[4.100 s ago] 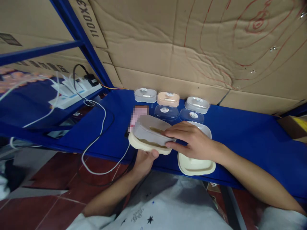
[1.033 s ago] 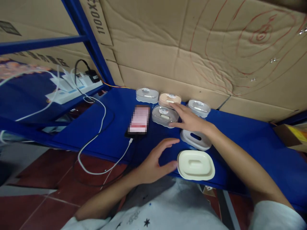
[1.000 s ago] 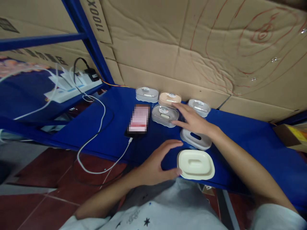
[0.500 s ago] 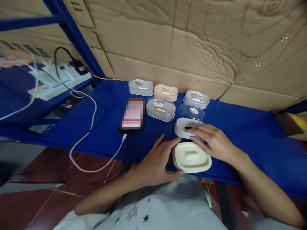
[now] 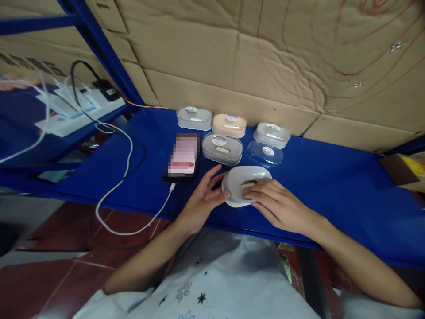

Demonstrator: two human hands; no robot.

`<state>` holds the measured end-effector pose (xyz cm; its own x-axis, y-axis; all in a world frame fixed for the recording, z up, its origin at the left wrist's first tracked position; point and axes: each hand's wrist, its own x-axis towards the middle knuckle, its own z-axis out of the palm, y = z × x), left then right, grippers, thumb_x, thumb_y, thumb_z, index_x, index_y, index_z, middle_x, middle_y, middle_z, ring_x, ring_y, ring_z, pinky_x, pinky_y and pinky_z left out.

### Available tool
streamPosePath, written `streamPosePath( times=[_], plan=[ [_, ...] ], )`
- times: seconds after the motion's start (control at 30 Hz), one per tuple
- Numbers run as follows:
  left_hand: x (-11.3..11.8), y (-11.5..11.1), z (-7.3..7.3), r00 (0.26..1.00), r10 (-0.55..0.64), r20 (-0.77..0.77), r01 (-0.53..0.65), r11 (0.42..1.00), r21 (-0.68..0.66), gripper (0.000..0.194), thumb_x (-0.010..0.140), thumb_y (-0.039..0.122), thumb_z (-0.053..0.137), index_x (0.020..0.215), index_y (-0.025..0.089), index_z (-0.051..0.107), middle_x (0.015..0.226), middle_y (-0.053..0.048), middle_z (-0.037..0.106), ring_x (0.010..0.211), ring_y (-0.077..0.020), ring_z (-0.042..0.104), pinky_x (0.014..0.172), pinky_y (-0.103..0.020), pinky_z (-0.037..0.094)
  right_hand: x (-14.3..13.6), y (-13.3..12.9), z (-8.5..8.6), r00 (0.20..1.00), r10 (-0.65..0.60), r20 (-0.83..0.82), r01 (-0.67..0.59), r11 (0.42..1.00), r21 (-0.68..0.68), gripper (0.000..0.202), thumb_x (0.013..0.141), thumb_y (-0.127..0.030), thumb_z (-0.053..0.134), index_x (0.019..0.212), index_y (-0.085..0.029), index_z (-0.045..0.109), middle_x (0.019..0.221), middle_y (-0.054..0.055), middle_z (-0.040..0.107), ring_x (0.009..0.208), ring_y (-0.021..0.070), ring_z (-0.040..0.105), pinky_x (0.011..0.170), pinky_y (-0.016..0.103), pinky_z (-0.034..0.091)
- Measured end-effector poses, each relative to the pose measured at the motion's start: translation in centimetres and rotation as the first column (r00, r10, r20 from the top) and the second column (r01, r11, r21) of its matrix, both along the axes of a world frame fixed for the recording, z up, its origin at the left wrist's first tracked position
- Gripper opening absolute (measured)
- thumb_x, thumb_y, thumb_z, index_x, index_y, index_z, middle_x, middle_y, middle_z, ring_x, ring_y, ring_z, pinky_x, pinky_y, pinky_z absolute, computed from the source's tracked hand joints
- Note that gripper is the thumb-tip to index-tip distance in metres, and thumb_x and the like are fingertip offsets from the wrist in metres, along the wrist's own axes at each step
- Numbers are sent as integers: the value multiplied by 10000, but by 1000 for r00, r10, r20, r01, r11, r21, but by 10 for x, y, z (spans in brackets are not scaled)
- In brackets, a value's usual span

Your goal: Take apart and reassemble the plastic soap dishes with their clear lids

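A grey oval tray with a slot in its middle sits over a cream base, whose rim shows at the lower edge. My right hand grips the grey tray at its slot, fingers bent together. On the left side, my left hand rests against the tray and base with its fingers apart. Behind them lies a clear lid with a round sticker. A covered grey box stands at the back left of my hands.
Further back are a grey box, a peach box and another pale box. A phone with a white cable lies left. A cardboard box stands at the far right.
The grey tray has moved left and nearer, onto the cream base. The base has shifted left and away from the front edge. Both hands moved with them.
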<state>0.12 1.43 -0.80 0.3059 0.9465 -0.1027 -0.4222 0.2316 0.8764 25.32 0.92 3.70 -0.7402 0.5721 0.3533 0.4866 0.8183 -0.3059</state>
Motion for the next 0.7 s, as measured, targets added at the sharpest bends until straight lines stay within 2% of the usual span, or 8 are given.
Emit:
streamPosePath(
  times=[0.13,0.23,0.3,0.4,0.53,0.6,0.7],
  plan=[
    [0,0,2,999,-4,38,5,999,-38,758,813,256,895,1496,290,568,1414,-107,683,1254,-265,664,1123,-419,468,1,2,-4,999,-2,50,-2,997,72,330,1044,-315,623,1363,-231,639,1305,133,732,1240,308,678,1062,553,558],
    [1,0,1,998,-20,64,24,998,-53,733,823,273,890,1491,271,587,1329,-107,736,1286,-286,653,1143,-429,450,0,4,-8,999,15,31,-19,991,133,286,1052,-235,598,1335,-234,643,1256,116,757,1200,275,704,1041,509,578],
    [0,0,1,997,-39,62,42,998,-55,720,831,301,885,1486,277,589,1356,-108,721,1276,-290,654,1102,-420,485,-1,4,-11,999,35,23,-38,986,164,300,1045,-190,593,1339,-218,643,1237,116,766,1216,267,703,1047,489,578],
    [0,-2,1,996,-74,42,75,997,-28,788,829,326,886,1528,344,523,1436,-98,663,1233,-289,666,991,-403,562,-2,2,-17,998,49,44,-58,968,243,377,1033,-144,593,1404,-203,619,1237,119,777,1243,268,698,1053,480,579],
    [0,-3,3,997,-67,30,67,998,-14,847,824,328,888,1549,380,452,1383,-87,671,1186,-279,676,942,-400,597,-3,-4,-25,993,39,112,-78,928,365,450,1021,-121,615,1467,-174,586,1284,140,770,1249,269,703,1028,445,598],
    [0,-3,4,998,-53,30,54,998,-36,819,835,335,876,1535,374,454,1352,-83,680,1159,-275,686,906,-391,610,-3,-3,-25,993,53,103,-86,934,347,464,1033,-148,613,1492,-200,571,1299,120,767,1251,258,704,1022,428,603],
    [0,-3,5,999,-30,28,31,998,-53,767,859,356,850,1519,357,458,1359,-86,675,1122,-264,700,869,-372,617,5,8,-22,999,42,-16,-38,974,225,487,1063,-249,582,1545,-244,518,1358,104,737,1282,263,684,1065,457,578]
  ],
)
